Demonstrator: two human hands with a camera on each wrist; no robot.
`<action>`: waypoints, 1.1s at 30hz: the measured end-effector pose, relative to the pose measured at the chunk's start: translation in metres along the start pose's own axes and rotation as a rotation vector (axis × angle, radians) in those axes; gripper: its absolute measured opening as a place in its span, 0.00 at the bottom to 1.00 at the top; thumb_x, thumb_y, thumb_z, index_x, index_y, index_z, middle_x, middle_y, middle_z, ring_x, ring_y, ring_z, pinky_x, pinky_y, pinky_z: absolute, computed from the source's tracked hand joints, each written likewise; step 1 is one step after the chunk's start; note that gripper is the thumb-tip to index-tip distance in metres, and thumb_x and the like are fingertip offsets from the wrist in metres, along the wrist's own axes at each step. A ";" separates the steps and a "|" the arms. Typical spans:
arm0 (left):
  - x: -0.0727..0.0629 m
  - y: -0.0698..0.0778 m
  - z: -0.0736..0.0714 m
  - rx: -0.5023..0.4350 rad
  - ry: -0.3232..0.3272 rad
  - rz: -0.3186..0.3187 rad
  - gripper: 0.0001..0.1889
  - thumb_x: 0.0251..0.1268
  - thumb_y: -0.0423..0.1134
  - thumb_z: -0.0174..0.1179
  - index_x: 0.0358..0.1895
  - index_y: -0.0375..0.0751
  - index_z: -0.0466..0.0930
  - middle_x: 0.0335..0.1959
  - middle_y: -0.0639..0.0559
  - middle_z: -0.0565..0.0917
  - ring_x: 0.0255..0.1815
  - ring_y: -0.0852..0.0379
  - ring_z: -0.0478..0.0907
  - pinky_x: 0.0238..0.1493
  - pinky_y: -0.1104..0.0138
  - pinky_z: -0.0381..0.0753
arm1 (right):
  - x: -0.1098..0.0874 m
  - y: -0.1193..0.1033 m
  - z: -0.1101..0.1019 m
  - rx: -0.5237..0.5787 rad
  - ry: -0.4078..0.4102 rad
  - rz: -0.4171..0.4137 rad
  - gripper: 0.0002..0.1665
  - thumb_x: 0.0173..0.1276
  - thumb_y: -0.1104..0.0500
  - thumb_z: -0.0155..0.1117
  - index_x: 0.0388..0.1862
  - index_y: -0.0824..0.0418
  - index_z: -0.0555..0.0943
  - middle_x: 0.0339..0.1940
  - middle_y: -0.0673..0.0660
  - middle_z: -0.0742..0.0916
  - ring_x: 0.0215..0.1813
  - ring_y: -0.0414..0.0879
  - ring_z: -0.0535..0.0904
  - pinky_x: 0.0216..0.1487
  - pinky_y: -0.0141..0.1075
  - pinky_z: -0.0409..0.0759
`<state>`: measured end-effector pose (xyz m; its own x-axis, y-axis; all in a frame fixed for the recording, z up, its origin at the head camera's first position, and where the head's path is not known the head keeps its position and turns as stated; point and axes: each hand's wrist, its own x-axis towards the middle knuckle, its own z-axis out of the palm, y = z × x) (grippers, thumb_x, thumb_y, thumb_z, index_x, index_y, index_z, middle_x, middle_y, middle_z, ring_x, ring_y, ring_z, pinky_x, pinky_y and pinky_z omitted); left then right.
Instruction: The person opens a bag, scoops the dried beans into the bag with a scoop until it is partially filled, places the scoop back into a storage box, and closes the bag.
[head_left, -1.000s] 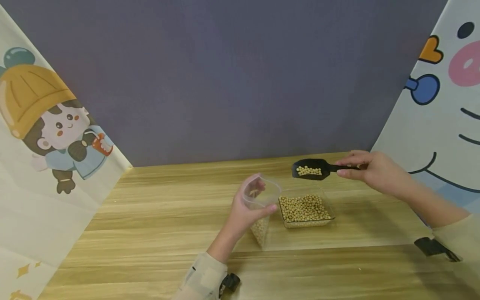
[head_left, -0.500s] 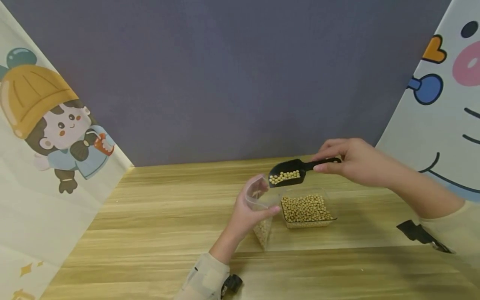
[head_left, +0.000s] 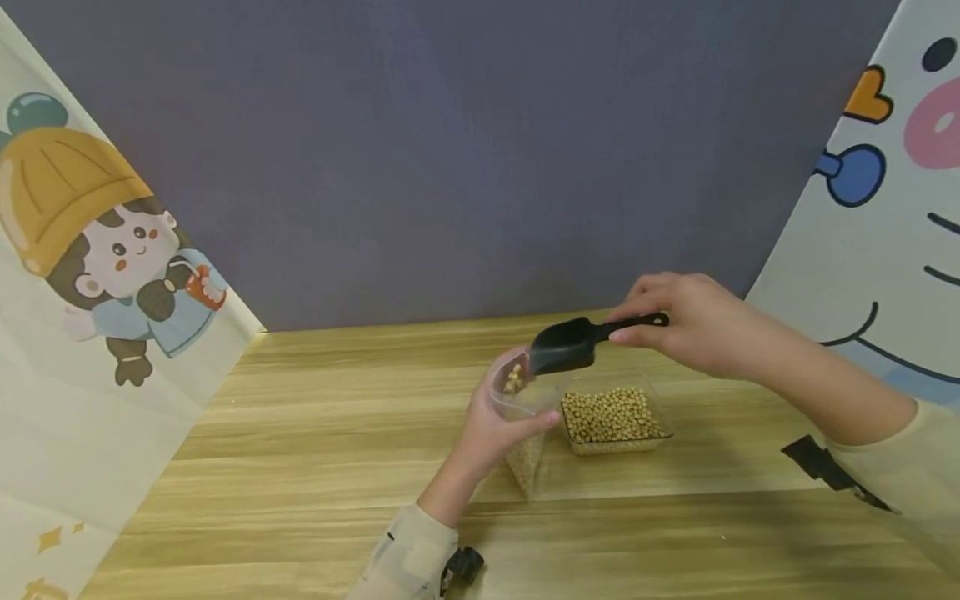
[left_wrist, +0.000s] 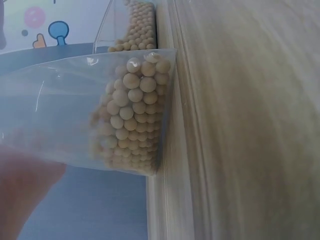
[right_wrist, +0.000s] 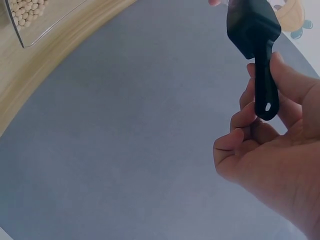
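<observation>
My left hand (head_left: pixel 491 425) holds a clear plastic bag (left_wrist: pixel 65 110) upright on the table, fingers and thumb curled round its opened mouth. Round beige beans (left_wrist: pixel 132 115) fill the bag's lower part, and a few more show just inside the mouth in the head view. With thumb and fingers my right hand (head_left: pixel 697 325) pinches the handle of a black scoop (head_left: pixel 564 346). The scoop is tipped with its lip at the bag's mouth; no beans are visible in it from here. Just right of the bag stands a clear box (head_left: pixel 618 447) holding many beans.
The wood-grain table (head_left: pixel 315 450) reaches back to a dark grey panel (head_left: pixel 480 167). White panels with cartoon prints, the left panel (head_left: pixel 60 417) and the right panel (head_left: pixel 847 275), flank the table on both sides.
My right hand has carried the scoop leftward from above the box to the bag's mouth and tipped it. Beans seen in the scoop earlier now show inside the bag's mouth. The left hand stays nearly still.
</observation>
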<state>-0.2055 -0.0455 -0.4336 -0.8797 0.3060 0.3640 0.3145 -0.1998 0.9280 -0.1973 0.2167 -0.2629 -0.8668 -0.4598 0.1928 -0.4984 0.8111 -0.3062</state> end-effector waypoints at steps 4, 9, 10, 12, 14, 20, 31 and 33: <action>0.001 -0.001 -0.001 0.022 0.008 0.031 0.45 0.53 0.42 0.83 0.76 0.44 0.70 0.58 0.56 0.79 0.64 0.57 0.74 0.83 0.46 0.65 | -0.001 -0.002 0.000 -0.010 -0.001 -0.012 0.14 0.73 0.52 0.73 0.55 0.51 0.92 0.48 0.48 0.88 0.40 0.41 0.77 0.38 0.38 0.75; 0.001 -0.003 -0.002 0.007 0.009 0.046 0.46 0.53 0.38 0.82 0.76 0.40 0.69 0.56 0.56 0.80 0.61 0.59 0.76 0.82 0.44 0.66 | -0.002 -0.003 0.001 -0.018 -0.010 -0.013 0.14 0.73 0.53 0.73 0.55 0.51 0.91 0.47 0.47 0.88 0.41 0.41 0.76 0.39 0.38 0.74; 0.001 -0.004 -0.003 0.005 0.011 0.046 0.46 0.53 0.37 0.82 0.76 0.40 0.69 0.56 0.57 0.80 0.61 0.59 0.76 0.82 0.44 0.67 | -0.002 -0.003 0.001 -0.020 -0.010 -0.011 0.14 0.73 0.52 0.73 0.55 0.50 0.91 0.47 0.47 0.88 0.41 0.41 0.76 0.39 0.38 0.74; 0.001 -0.003 -0.003 0.006 0.015 0.042 0.46 0.53 0.37 0.82 0.76 0.40 0.69 0.56 0.57 0.80 0.62 0.59 0.76 0.82 0.45 0.67 | -0.003 -0.002 0.002 -0.026 -0.004 -0.008 0.15 0.73 0.52 0.73 0.56 0.50 0.91 0.47 0.47 0.88 0.41 0.41 0.75 0.39 0.39 0.74; 0.002 -0.003 -0.004 0.012 0.022 0.035 0.46 0.52 0.36 0.82 0.76 0.40 0.70 0.57 0.56 0.79 0.63 0.58 0.75 0.83 0.46 0.66 | -0.003 -0.002 0.002 -0.025 0.006 -0.006 0.15 0.72 0.52 0.73 0.56 0.50 0.91 0.48 0.47 0.88 0.41 0.42 0.75 0.39 0.39 0.73; 0.005 -0.002 -0.006 0.037 0.026 0.030 0.46 0.51 0.35 0.81 0.76 0.41 0.70 0.60 0.49 0.79 0.68 0.40 0.73 0.84 0.47 0.66 | -0.008 0.005 0.000 0.008 0.085 0.010 0.14 0.72 0.53 0.74 0.55 0.49 0.92 0.49 0.48 0.88 0.40 0.44 0.75 0.36 0.36 0.73; 0.005 0.003 -0.008 0.016 0.030 0.033 0.47 0.52 0.34 0.81 0.78 0.38 0.67 0.61 0.47 0.78 0.68 0.38 0.73 0.84 0.44 0.66 | -0.031 0.064 0.009 -0.022 0.139 0.097 0.16 0.75 0.53 0.70 0.58 0.54 0.91 0.52 0.54 0.88 0.32 0.37 0.72 0.28 0.33 0.68; 0.005 0.003 -0.009 0.009 0.036 0.040 0.47 0.52 0.34 0.81 0.78 0.38 0.67 0.61 0.49 0.78 0.67 0.41 0.73 0.84 0.43 0.65 | -0.035 0.078 0.016 -0.052 0.110 0.117 0.17 0.75 0.53 0.71 0.58 0.57 0.90 0.54 0.57 0.89 0.33 0.38 0.75 0.30 0.34 0.70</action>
<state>-0.2125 -0.0532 -0.4299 -0.8787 0.2640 0.3976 0.3524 -0.2029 0.9136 -0.2064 0.2904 -0.3080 -0.9104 -0.3213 0.2605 -0.3904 0.8756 -0.2844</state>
